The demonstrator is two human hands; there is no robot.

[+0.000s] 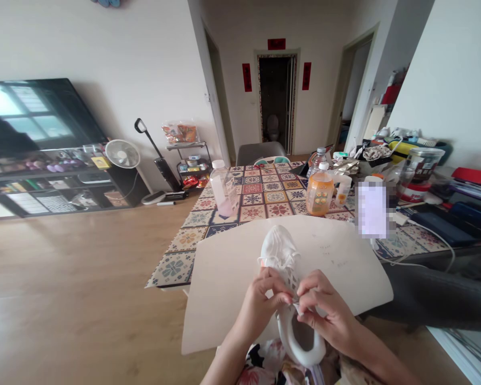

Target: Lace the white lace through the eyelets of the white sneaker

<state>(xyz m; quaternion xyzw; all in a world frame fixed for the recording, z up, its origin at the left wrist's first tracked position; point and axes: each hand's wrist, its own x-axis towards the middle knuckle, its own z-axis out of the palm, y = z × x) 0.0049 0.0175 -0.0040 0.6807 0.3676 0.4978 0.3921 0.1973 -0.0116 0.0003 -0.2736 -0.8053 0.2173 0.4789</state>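
Note:
A white sneaker [278, 246] rests on a pale board, its toe pointing away from me and its padded collar [304, 353] close to my lap. White shoelace [292, 278] runs criss-cross over its upper. My left hand [260, 299] is closed at the left of the lacing, thumb and forefinger pinched near the top eyelets. Opposite it, my right hand [324, 307] is closed too, its fingertips pinching at the same spot by the tongue. The lace ends between the fingers are mostly hidden.
The pale board [220, 283] juts over the near edge of a table with a patterned tile cloth [184, 238]. Beyond it stand a clear bottle [223, 190] and an orange-labelled bottle [319, 192]. A blurred-out phone-like shape [372, 209], cables and clutter fill the right side.

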